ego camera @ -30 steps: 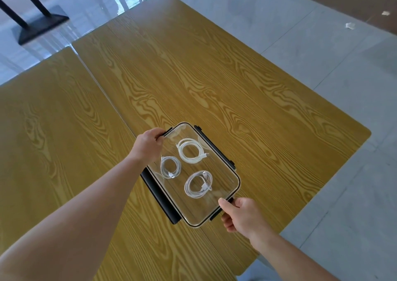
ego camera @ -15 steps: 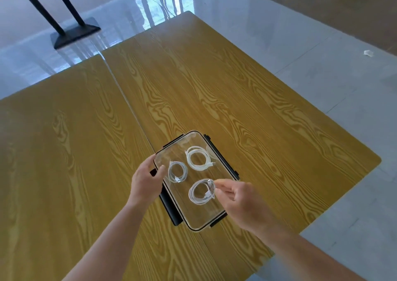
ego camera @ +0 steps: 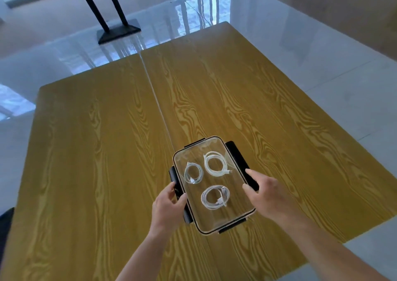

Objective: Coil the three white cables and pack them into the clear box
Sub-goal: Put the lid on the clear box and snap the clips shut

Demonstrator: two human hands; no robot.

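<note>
Both hands are now sitting on the long sides of the clear box [ego camera: 214, 227], where half a second ago the right one was hovering over the lid near the closest coil; the box is also reading as turned more lengthwise away from the viewer, though head motion may account for part of that. Nearest, the left hand [ego camera: 167, 207] is curling thumb and fingers around the black latch [ego camera: 175, 184] on the left edge, while the right hand [ego camera: 264, 194] is resting on the right-side latch [ego camera: 238, 160] with fingers bent over it; whether either flap is actually snapping home cannot be told. Inside, under the transparent lid, three white cables are lying separately: the near coil [ego camera: 215, 197], the left coil [ego camera: 193, 173], the far coil [ego camera: 216, 164]. Packing is judged done; latching is the step in hand. Risks: uneven pressing is liable to leave one flap unseated, or skid the box along the wooden table [ego camera: 96, 151], and jolting may be loosening the unsecured coils. Beyond, a black stand base [ego camera: 118, 31] is sitting on glossy floor.
</note>
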